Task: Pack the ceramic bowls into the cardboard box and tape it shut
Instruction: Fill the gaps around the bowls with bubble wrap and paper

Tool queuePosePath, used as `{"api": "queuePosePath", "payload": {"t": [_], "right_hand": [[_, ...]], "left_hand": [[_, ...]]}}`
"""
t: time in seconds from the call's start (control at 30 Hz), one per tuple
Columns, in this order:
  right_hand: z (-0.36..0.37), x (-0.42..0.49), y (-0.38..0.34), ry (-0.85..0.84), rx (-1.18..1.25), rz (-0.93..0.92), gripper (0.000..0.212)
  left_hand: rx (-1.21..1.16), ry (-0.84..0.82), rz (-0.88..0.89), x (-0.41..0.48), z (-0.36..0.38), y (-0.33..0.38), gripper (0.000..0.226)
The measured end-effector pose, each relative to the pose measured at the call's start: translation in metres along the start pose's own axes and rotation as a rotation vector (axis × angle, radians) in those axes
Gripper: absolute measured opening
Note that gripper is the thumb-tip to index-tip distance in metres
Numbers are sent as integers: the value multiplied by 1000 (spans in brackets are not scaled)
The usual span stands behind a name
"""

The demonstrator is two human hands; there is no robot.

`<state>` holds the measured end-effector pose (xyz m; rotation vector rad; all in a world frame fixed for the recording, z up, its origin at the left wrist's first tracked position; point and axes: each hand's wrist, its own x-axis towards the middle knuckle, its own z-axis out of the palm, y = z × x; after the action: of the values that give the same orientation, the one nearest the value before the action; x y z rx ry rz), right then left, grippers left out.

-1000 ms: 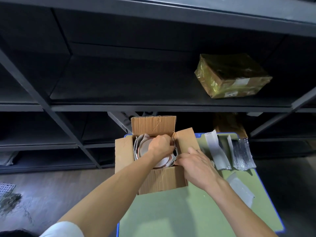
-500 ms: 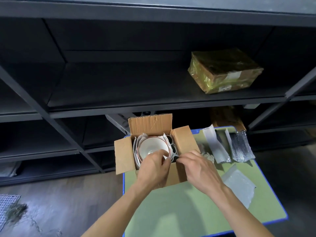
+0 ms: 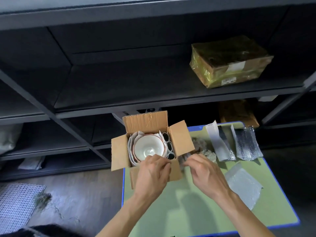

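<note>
The open cardboard box stands at the far left corner of the green table, its flaps spread outward. Inside sit stacked white ceramic bowls with reddish rims, lined with white paper. Dark packing rolls fill the gap along the box's right wall. My left hand rests against the box's near side, its fingers curled over the near rim. Just right of the box, my right hand pinches a blurred grey piece of packing at its fingertips.
Two silver foil pouches, crumpled paper and a clear bubble-wrap sheet lie on the table. Dark metal shelving behind holds a taped parcel. A brown box sits below it. White mesh lies on the floor.
My left hand has come off the bowls and back to the box's near rim, uncovering the top bowl. My right hand has shifted right, away from the box corner.
</note>
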<state>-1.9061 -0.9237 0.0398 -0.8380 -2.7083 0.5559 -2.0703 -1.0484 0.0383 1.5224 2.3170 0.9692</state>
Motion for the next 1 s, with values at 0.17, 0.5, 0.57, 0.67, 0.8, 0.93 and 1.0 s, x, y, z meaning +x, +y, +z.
{"api": "queuePosePath", "payload": {"t": [0.17,0.5,0.57,0.67,0.8,0.93,1.0], "right_hand": [[2,-16,33,-35,61,3,40],[-14,-52,105,-159,33,177,41],[-20,-62,123,-195,13,226,45],[-30,-75,149,-247,-15,326,48],[-40,-81,180,-248,-30,451,50],[-46,-60,194,-224,5,485,49],[-46,-43,193,-218,14,475,51]], "left_hand": [[-52,-56,18,-10,17,30,12],[-11,-296,36,-2,94,75,31],[23,-354,44,3,109,77,35],[95,-443,69,17,129,81,40],[168,-491,99,45,152,89,45],[210,-492,113,75,169,96,47],[234,-505,101,84,173,98,49]]}}
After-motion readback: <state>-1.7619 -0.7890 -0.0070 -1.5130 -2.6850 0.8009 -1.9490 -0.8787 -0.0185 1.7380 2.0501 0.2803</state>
